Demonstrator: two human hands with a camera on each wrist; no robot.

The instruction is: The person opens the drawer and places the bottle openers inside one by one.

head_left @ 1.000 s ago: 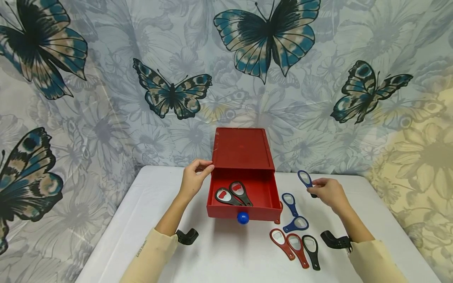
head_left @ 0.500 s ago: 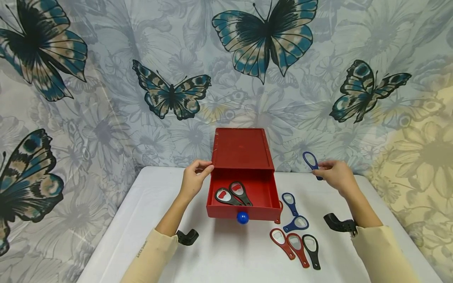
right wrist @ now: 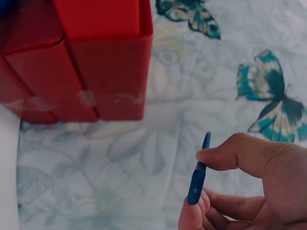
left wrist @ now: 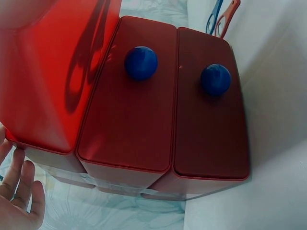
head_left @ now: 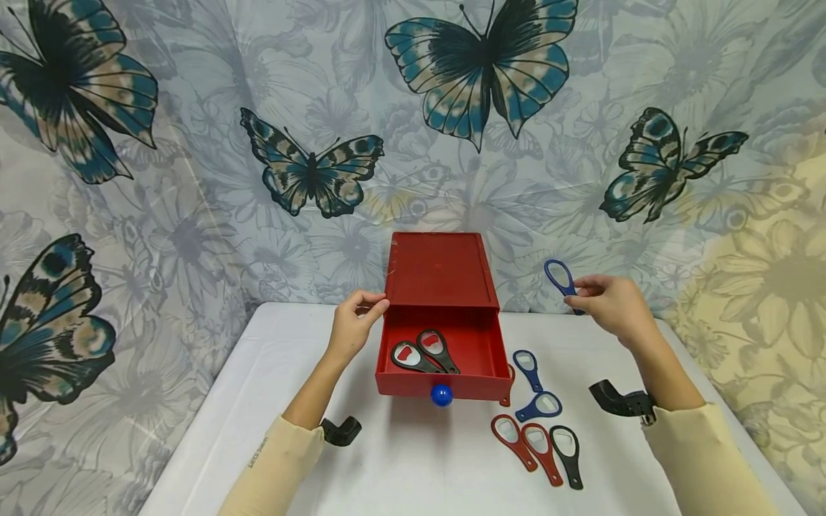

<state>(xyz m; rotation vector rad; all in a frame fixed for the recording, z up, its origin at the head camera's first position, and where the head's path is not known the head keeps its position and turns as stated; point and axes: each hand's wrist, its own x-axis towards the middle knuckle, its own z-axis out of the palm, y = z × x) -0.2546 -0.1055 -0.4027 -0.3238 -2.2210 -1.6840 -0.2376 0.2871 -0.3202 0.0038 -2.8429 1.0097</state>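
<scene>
In the head view my right hand pinches a blue bottle opener by its handle, ring up, in the air above the table's back right. The right wrist view shows this blue bottle opener edge-on between thumb and fingers. My left hand rests its fingertips at the left edge of a red drawer cabinet; the left wrist view has its fingers loosely extended by the cabinet. The top drawer is pulled out, with two black bottle openers lying inside.
Right of the cabinet lie two blue bottle openers, two red ones and a black one. Another red one is partly hidden by the drawer. Two lower drawers are closed. Butterfly cloth hangs behind the white table.
My right hand has risen and moved back with the blue bottle opener, then shifted slightly left. The left hand, drawer and lying bottle openers stay put.
</scene>
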